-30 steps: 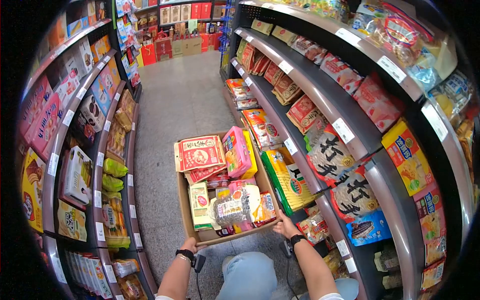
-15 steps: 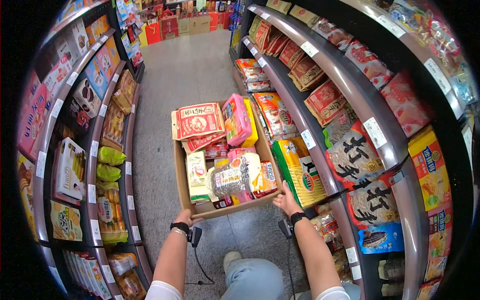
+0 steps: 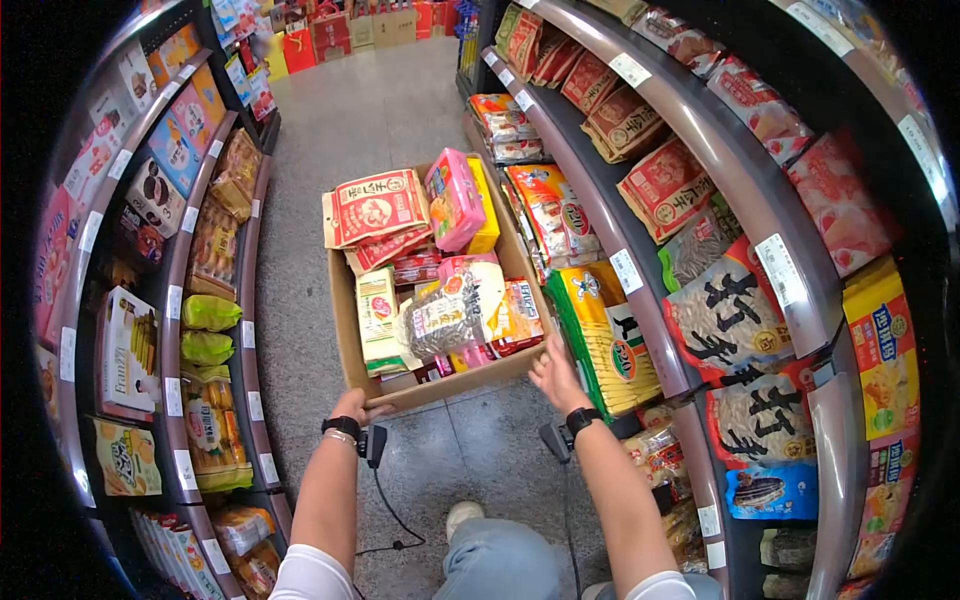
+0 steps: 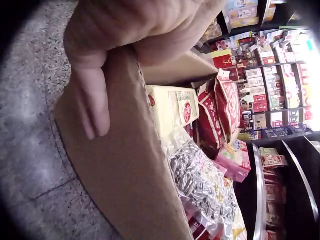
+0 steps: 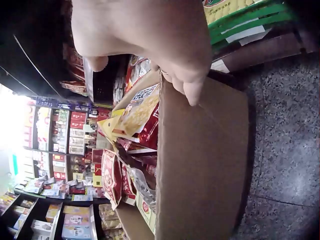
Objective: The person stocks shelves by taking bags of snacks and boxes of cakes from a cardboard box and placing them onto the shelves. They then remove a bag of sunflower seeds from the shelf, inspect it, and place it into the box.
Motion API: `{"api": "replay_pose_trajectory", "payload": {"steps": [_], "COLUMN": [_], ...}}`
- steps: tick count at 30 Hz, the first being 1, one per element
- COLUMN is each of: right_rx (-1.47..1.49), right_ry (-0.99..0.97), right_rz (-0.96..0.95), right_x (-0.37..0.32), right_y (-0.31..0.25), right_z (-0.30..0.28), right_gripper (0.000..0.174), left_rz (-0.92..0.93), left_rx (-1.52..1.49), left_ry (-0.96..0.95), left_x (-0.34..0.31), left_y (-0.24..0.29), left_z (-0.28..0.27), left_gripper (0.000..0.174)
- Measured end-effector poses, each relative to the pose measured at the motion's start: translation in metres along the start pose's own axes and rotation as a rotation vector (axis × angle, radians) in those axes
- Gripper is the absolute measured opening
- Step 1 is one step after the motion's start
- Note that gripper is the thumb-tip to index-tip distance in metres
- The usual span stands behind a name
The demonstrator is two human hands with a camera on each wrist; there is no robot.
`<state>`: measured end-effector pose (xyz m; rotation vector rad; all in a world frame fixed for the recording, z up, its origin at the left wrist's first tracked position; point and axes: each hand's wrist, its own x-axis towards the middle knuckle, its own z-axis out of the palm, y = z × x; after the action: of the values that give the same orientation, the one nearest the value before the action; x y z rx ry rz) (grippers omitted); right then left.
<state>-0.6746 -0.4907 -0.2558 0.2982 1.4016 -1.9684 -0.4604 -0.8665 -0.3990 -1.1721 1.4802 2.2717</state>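
Note:
A cardboard box (image 3: 455,388), filled with packaged snacks, stands in the aisle in front of the person. The left hand (image 3: 352,408) grips its near left corner; in the left wrist view the fingers (image 4: 95,107) lie against the outer wall. At the near right corner is the right hand (image 3: 556,378), its fingertips (image 5: 193,95) on the outer cardboard and its thumb extended. Inside the box lie red-and-cream packets (image 3: 378,205), a pink pack (image 3: 455,200), a yellow pack (image 3: 484,208), a pale green-edged box (image 3: 378,315) and a clear bag of dark striped pieces (image 3: 440,322).
Stocked shelves line both sides, with boxed goods (image 3: 130,350) on the left. Close by the box's right side lies a green-and-yellow pack (image 3: 605,340) on the low shelf. Grey floor (image 3: 350,110) runs ahead to gift bags (image 3: 330,38). Black cables (image 3: 395,515) hang from the wrists.
The box and both hands have shifted forward, away from the knees, and slightly left. The right hand has moved round to the corner with its thumb lifted. Both arms reach out further.

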Motion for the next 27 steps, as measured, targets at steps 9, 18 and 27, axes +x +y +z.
{"api": "replay_pose_trajectory", "payload": {"steps": [9,18,27], "right_rx": [-0.202,-0.188,-0.386], "right_ry": [-0.126,0.077,0.547], "right_rz": [-0.05,-0.165,-0.803], "right_x": [-0.057,-0.199,-0.355], "right_y": [-0.015,-0.044,-0.103], "right_z": [-0.018,-0.08,-0.075], "right_gripper": [0.066,0.051,0.031], "left_rz": [-0.235,-0.25,-0.176], "left_rx": [-0.504,-0.295,-0.105], "left_ry": [0.303,0.344,0.257], "left_x": [-0.042,-0.034,-0.02], "left_y": [0.055,0.046,0.046], "left_z": [0.045,0.036,0.035], "left_gripper": [0.042,0.039,0.035]}}
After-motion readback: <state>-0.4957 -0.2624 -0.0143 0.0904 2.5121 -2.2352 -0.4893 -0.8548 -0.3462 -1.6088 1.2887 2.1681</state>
